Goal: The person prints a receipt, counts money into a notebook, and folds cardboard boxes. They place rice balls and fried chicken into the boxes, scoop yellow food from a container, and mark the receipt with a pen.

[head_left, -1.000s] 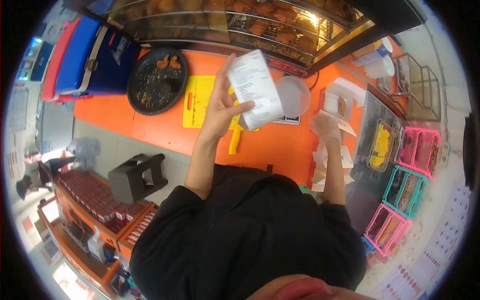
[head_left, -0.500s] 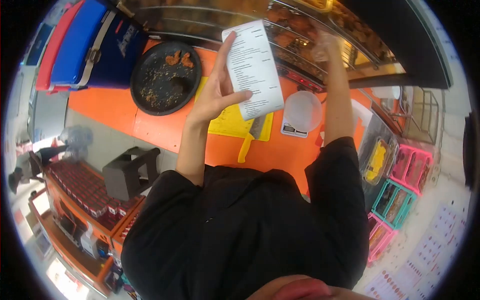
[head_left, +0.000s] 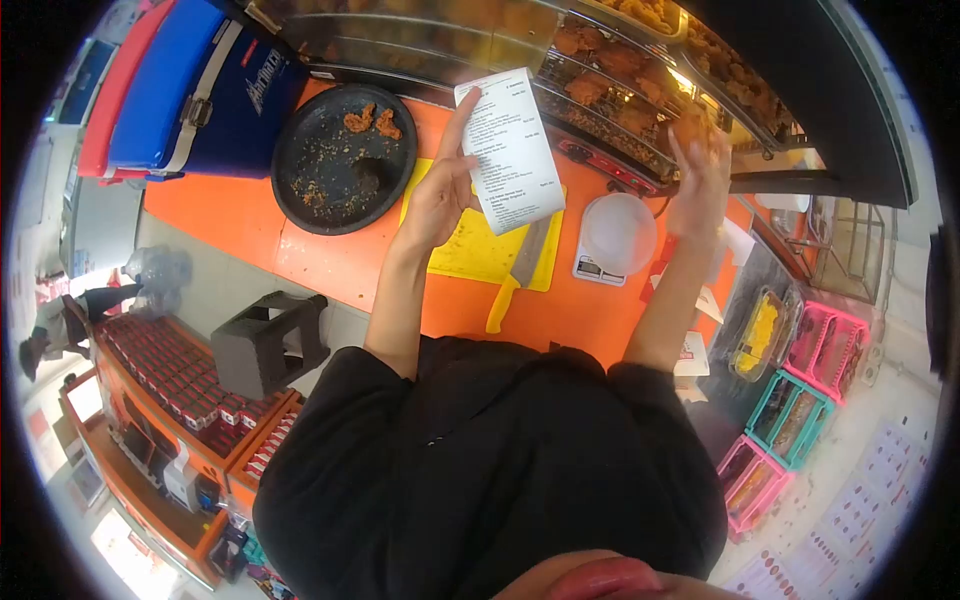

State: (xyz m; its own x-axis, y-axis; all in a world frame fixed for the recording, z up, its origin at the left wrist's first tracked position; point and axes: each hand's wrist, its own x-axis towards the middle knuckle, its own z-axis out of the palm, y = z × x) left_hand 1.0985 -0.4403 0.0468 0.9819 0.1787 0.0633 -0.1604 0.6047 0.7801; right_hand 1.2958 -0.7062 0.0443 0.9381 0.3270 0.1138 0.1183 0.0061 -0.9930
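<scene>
My left hand (head_left: 440,200) grips a long white printed receipt (head_left: 515,150), fingers behind it and thumb at its left edge. Under the receipt is a yellow cutting board (head_left: 470,245), with a yellow-handled knife (head_left: 503,303) lying across its right part. My right hand (head_left: 700,190), blurred and apparently in a clear plastic glove, is raised just in front of the heated display cabinet (head_left: 625,170). A smeared golden-brown piece of fried chicken (head_left: 697,127) appears between its fingertips. More fried chicken (head_left: 598,88) fills the cabinet's shelves.
A round black tray (head_left: 300,205) with crumbs and small fried pieces lies left on the orange counter (head_left: 215,215). Beside it is a blue cooler box (head_left: 230,95). A clear round bowl (head_left: 618,235) sits on a scale (head_left: 592,270). Pink and teal baskets (head_left: 790,415) line the right.
My right hand has come out of the cabinet, moving right and toward me, with a golden-brown piece at its fingers. The left hand still holds the receipt, slightly shifted.
</scene>
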